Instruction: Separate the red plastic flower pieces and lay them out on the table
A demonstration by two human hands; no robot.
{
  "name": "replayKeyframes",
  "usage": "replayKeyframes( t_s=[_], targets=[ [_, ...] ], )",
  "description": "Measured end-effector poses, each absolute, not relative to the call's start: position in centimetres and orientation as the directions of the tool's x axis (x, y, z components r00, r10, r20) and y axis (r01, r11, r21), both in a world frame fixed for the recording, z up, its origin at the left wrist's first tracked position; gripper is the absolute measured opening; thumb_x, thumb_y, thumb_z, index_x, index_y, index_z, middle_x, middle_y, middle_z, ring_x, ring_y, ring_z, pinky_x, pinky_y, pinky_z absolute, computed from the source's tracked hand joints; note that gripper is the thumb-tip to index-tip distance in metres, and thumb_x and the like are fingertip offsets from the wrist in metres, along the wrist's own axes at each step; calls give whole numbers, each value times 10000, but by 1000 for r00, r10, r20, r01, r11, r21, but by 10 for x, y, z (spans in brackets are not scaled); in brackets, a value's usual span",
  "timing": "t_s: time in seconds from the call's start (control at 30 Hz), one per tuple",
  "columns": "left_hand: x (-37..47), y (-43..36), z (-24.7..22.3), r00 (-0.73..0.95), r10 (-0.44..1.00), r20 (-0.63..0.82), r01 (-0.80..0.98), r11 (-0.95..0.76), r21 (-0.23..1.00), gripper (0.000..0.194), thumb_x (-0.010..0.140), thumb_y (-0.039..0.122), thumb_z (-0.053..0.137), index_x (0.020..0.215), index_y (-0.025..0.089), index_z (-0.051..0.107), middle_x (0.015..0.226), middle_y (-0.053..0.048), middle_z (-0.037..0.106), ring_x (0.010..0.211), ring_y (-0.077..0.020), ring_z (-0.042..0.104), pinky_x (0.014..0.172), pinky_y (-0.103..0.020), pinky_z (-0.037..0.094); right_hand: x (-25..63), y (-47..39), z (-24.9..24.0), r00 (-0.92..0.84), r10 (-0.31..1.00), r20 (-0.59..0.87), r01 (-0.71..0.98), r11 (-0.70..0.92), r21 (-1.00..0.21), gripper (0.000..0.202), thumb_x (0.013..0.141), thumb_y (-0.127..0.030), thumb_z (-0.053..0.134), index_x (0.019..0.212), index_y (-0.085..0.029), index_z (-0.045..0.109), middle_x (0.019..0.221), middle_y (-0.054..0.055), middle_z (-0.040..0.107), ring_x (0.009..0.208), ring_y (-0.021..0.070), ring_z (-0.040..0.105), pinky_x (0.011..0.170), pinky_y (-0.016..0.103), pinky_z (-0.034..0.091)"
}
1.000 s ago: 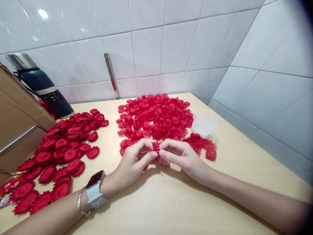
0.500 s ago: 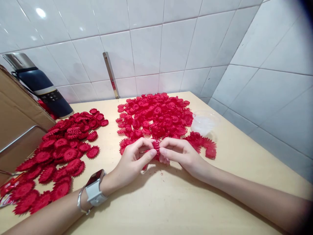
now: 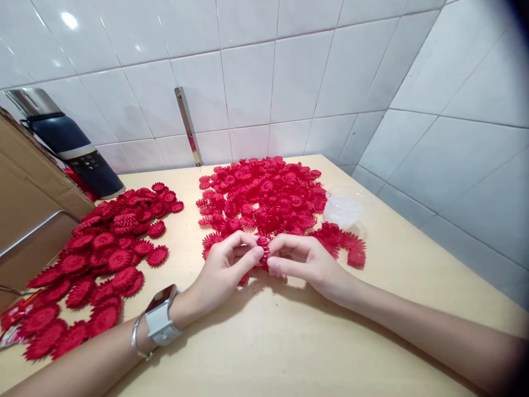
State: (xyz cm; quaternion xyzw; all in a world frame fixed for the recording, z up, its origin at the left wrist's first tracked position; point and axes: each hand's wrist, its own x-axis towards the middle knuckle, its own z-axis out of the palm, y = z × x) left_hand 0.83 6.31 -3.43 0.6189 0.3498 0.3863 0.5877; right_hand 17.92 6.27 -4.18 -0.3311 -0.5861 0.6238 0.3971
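Between my two hands, near the front of the middle pile, is a small red toothed piece (image 3: 263, 251). My left hand (image 3: 231, 263) pinches it with thumb and forefinger from the left. From the right, the thumb and curled fingers of my right hand (image 3: 308, 263) close on the same piece. Just behind the fingertips lies a wide pile of red toothed discs (image 3: 268, 193). A second heap of rounder red discs (image 3: 118, 256) spreads to the left, past my wrist. The fingers hide most of the held piece.
A dark blue bottle (image 3: 76, 146) stands at the back left, beside a cardboard box (image 3: 33, 193). Clear plastic (image 3: 343, 209) lies right of the middle pile, near a red toothed strip (image 3: 353, 248). Tiled walls (image 3: 248, 71) bound the table (image 3: 289, 347).
Both hands stay in nearly the same place. The fingertips have shifted slightly around the red piece, and my right thumb sits a little lower and further left.
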Motion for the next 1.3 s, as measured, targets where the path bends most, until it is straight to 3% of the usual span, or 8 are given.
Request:
replayKeyframes(
  t_s=[0.53, 1.0, 1.13, 1.3],
  targets=[
    [9, 64, -36, 501, 865, 8, -60, 25, 998, 221, 739, 223, 656, 830, 177, 460, 715, 21, 585, 603, -95, 590, 427, -140, 365, 181, 63, -45, -454, 889, 67, -201, -28, -979, 136, 756, -279, 635, 725, -158, 582, 641, -15, 564, 576, 90, 515, 562, 229, 442],
    [8, 64, -36, 492, 870, 32, -37, -16, 999, 184, 740, 191, 644, 801, 163, 472, 737, 23, 541, 574, -69, 562, 473, -157, 440, 179, 63, -43, -448, 892, 61, -154, -10, -988, 137, 741, -271, 646, 721, -157, 573, 641, -15, 575, 568, 93, 540, 539, 230, 470],
    [8, 63, -37, 490, 868, 76, 6, -91, 996, 121, 761, 148, 592, 785, 168, 475, 800, 5, 568, 662, -101, 597, 598, -211, 502, 179, 63, -43, -453, 891, 34, -77, -1, -997, 162, 765, -295, 612, 703, -157, 556, 597, -24, 552, 545, 97, 534, 515, 230, 451],
    [6, 62, -38, 423, 889, 173, 239, -294, 925, 74, 753, 94, 539, 787, 160, 533, 1064, -75, 586, 939, -201, 594, 781, -303, 508, 179, 64, -46, -467, 884, 20, -56, -7, -998, 161, 777, -274, 589, 690, -155, 524, 574, -35, 530, 519, 84, 511, 502, 216, 422]
  ],
)
